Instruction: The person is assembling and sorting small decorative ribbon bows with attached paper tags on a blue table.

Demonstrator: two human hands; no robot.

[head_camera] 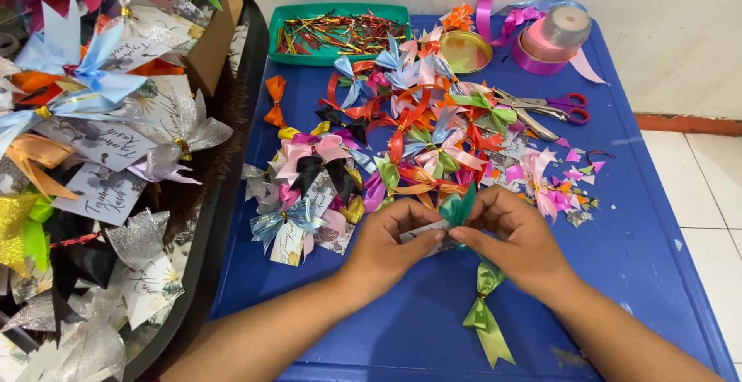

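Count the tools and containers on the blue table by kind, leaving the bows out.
Scissors: 1
Green tray of twist ties: 1
Round gold lid: 1
Ribbon rolls: 2, stacked
Total: 5

Bare blue table (371, 328) near the hands; bow pile (402, 142) blocks ahead, bin (202, 220) seemingly crowds left.
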